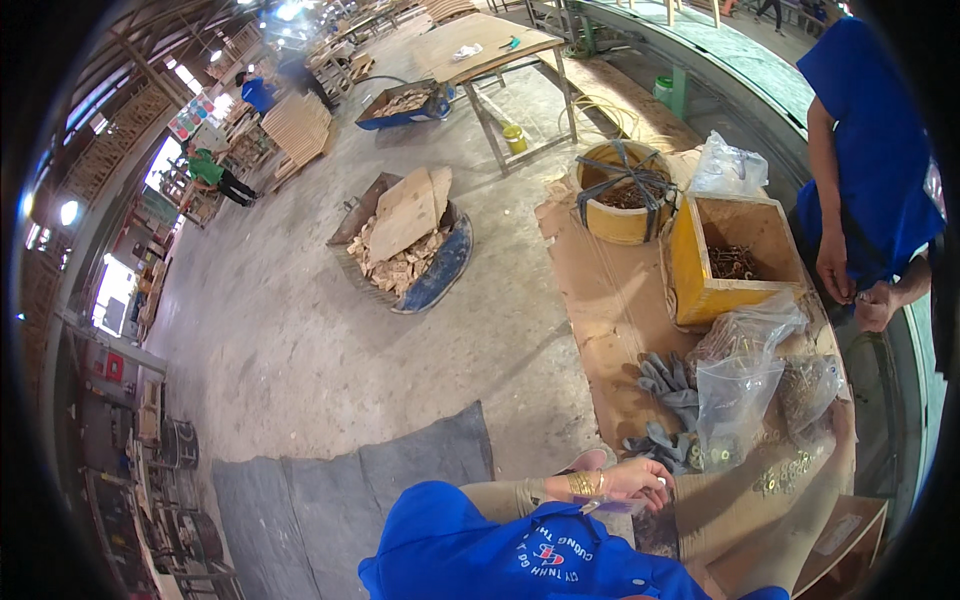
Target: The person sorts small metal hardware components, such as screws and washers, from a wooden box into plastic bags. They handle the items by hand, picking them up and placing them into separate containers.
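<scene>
My left hand point(638, 482), with gold bangles at the wrist, reaches in over my lap. Its fingers are bent together at the tips around a small pale spot; I cannot make out what it is. My right hand does not show. Ahead of the left hand lie dark grey work gloves point(672, 392) on a cardboard sheet point(625, 325). Beside them stands a clear plastic bag point(738, 395) with some washers at its bottom. Loose metal washers point(786, 472) are spread on the cardboard to the right. Another clear bag point(808, 392) holds small metal parts.
A yellow wooden box point(700, 290) of screws and a strapped yellow bucket point(608, 222) stand farther back. At right, a co-worker in blue point(868, 150) holds both hands together. Left are a wood-scrap cart point(440, 280) and a dark mat point(360, 490). A table point(490, 45) stands behind.
</scene>
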The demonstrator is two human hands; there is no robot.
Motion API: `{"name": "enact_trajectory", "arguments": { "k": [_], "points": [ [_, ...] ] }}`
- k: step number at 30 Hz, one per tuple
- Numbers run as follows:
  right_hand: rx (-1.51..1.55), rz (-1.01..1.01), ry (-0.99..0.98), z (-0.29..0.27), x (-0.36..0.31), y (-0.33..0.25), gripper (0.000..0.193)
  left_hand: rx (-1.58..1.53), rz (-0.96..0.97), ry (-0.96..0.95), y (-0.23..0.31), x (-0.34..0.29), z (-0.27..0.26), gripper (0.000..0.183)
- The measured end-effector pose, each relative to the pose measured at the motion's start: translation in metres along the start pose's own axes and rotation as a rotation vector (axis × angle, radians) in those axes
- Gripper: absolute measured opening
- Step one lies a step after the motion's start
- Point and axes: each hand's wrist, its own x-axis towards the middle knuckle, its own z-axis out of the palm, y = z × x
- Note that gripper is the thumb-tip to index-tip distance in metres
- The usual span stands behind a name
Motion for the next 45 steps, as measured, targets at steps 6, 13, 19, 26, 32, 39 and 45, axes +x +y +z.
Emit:
{"name": "enact_trajectory", "arguments": {
  "k": [6,13,19,26,32,39,45],
  "points": [
    [-0.183,-0.110,0.255,-0.002,-0.005,0.007,0.018,0.020,0.013,0.011,0.007,0.003,-0.002,0.021],
    [0.706,0.035,0.279,-0.011,-0.029,0.013,0.007,0.032,0.025,0.020,0.017,-0.004,0.011,0.021],
    [1.306,-0.125,0.518,-0.003,-0.074,0.022,0.023,0.090,0.011,0.001,0.018,0.002,0.011,0.019],
    [1.887,-0.369,-0.222,0.089,-0.166,-0.030,0.030,0.177,0.235,0.002,0.041,0.011,0.048,0.017],
    [1.737,-0.158,-0.364,0.131,-0.280,-0.105,0.021,0.290,0.368,0.026,0.038,0.002,0.092,0.014],
    [1.596,-0.112,-0.217,0.118,-0.357,-0.112,0.017,0.339,0.408,0.027,-0.008,-0.015,0.122,0.014],
    [1.588,-0.136,-0.079,0.108,-0.389,-0.102,0.011,0.408,0.515,0.056,-0.032,-0.028,0.150,0.011]
  ]
}}
